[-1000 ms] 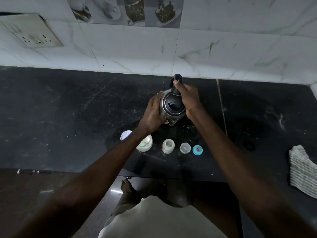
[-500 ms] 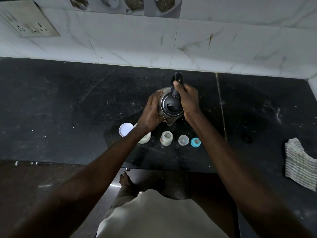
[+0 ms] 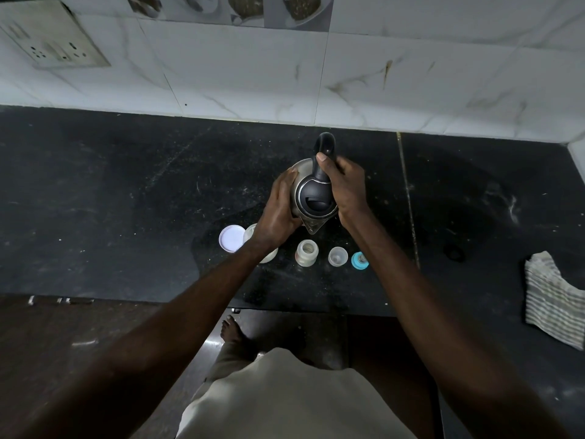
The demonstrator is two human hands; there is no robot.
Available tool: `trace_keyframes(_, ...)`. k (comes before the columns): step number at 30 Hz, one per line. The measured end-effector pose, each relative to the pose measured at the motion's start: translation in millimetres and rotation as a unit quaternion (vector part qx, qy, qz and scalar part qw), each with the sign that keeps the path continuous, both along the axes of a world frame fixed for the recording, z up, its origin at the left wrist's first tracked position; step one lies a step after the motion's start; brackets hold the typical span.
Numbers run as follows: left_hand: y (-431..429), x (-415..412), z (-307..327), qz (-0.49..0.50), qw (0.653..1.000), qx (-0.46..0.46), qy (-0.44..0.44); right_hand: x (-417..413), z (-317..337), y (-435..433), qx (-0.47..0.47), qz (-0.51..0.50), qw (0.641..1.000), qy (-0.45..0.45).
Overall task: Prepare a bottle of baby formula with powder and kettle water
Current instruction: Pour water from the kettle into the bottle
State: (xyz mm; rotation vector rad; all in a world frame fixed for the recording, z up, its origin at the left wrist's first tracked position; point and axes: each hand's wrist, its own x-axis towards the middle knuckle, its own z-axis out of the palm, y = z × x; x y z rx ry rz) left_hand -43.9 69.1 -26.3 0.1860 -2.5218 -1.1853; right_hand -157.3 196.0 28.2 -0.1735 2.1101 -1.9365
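Now right hand (image 3: 346,188) gripping kettle (image 3: 311,198) handle; left hand (image 3: 277,217) cupping its side.

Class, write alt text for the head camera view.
Both hands hold a steel kettle above a black counter: right hand on the handle, left hand against its side. Below its spout stand an open baby bottle, small bottle parts and a white lid.

A striped cloth (image 3: 552,299) lies crumpled at the right edge of the frame on the black desk (image 3: 126,201). A switch and socket plate (image 3: 53,36) sits upper left on the white marbled wall tiles (image 3: 411,74). A bare foot (image 3: 232,331) stands on the dark floor (image 3: 79,343) at lower centre.
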Motion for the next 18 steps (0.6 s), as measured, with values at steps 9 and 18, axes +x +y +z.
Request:
trace_keyframes(9,5,4,-5,-0.005,1.0,0.0,0.017,6,-8,7,-0.008,0.006,1.0,0.007)
trace_keyframes(18,5,8,-7,0.006,1.0,0.001,0.015,10,-13,7,-0.026,0.011,1.0,-0.003)
